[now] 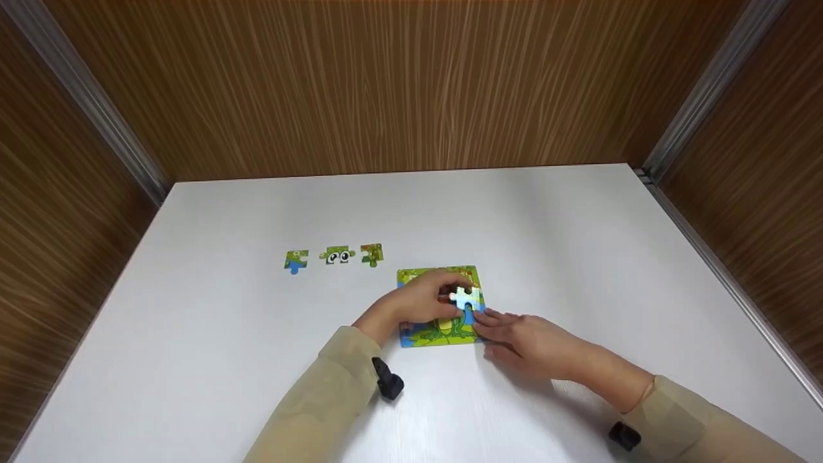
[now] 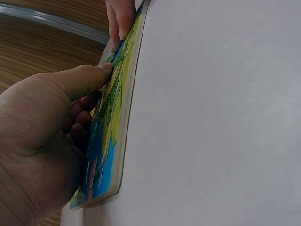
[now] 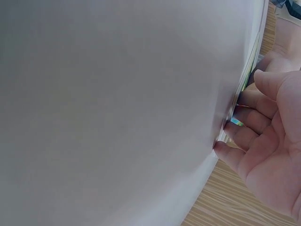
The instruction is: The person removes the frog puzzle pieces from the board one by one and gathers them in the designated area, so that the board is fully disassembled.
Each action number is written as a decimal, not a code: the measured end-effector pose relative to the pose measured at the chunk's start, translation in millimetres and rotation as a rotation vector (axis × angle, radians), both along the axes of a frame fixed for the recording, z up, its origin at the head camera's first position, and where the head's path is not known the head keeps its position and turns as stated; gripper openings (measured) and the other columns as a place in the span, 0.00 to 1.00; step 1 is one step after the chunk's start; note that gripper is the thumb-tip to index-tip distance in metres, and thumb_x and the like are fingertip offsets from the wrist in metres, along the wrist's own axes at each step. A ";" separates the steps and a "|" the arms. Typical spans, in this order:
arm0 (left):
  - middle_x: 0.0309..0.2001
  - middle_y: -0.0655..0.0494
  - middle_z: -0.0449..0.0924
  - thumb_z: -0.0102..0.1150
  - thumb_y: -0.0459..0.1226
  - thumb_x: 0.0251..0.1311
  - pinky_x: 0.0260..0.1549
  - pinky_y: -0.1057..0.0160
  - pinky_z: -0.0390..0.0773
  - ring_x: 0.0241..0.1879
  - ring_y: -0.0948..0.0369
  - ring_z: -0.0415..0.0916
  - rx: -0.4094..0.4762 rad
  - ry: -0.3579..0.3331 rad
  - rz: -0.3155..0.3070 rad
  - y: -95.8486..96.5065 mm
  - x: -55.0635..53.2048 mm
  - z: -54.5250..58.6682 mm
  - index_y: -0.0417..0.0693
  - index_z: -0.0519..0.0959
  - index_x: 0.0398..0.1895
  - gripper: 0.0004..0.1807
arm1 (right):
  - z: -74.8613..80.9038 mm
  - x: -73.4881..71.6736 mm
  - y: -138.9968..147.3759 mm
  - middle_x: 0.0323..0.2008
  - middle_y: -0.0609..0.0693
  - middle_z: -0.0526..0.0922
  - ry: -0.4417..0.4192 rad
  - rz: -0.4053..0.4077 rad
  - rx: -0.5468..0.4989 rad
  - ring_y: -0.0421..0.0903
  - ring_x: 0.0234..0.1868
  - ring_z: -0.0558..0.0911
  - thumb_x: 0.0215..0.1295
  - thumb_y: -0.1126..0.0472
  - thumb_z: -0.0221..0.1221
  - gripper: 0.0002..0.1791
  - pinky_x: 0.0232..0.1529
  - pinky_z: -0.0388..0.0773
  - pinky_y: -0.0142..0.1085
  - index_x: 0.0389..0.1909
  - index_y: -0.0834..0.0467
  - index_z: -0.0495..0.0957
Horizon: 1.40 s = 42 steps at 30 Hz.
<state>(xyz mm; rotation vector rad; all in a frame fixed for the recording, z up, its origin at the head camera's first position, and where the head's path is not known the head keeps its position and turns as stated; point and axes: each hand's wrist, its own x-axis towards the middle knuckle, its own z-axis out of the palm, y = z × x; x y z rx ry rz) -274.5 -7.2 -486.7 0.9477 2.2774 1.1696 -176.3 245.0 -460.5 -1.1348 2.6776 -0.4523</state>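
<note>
A wooden-edged jigsaw board (image 1: pixel 443 341) with a green frog picture lies flat on the white table. My left hand (image 1: pixel 424 297) reaches over it from the left, covering much of the picture. Between that hand's thumb and forefinger is a glossy, pale-looking puzzle piece (image 1: pixel 466 298), held at the board's right part. In the left wrist view, the left hand (image 2: pixel 51 113) has its thumb low over the board (image 2: pixel 113 136) and its other fingers bent beneath. My right hand (image 1: pixel 537 347) touches the board's right edge with extended fingertips; the right wrist view shows those fingers (image 3: pixel 251 117) spread along the edge.
Beyond the board to the left lie three loose pieces in a row: a green-and-blue piece (image 1: pixel 296 260), a piece with two eyes (image 1: pixel 337 256) and a green-and-red piece (image 1: pixel 371 254). Wood-patterned panels (image 1: pixel 398 90) wall the white table (image 1: pixel 193 308) at the back and sides.
</note>
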 end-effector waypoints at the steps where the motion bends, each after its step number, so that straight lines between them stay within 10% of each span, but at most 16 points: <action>1: 0.63 0.54 0.77 0.68 0.36 0.71 0.63 0.58 0.74 0.59 0.59 0.74 0.001 -0.004 0.006 0.0 -0.1 -0.3 0.50 0.76 0.72 0.27 | 0.0 0.0 0.1 0.75 0.58 0.71 -0.001 -0.001 0.001 0.59 0.75 0.71 0.82 0.56 0.57 0.27 0.67 0.73 0.58 0.74 0.65 0.73; 42: 0.45 0.56 0.78 0.68 0.37 0.71 0.43 0.63 0.73 0.40 0.61 0.71 0.205 -0.071 0.167 0.1 -2.5 0.6 0.47 0.79 0.69 0.24 | 0.7 0.8 -1.2 0.75 0.59 0.71 -0.011 -0.008 -0.001 0.58 0.75 0.71 0.81 0.57 0.57 0.26 0.68 0.72 0.56 0.74 0.65 0.72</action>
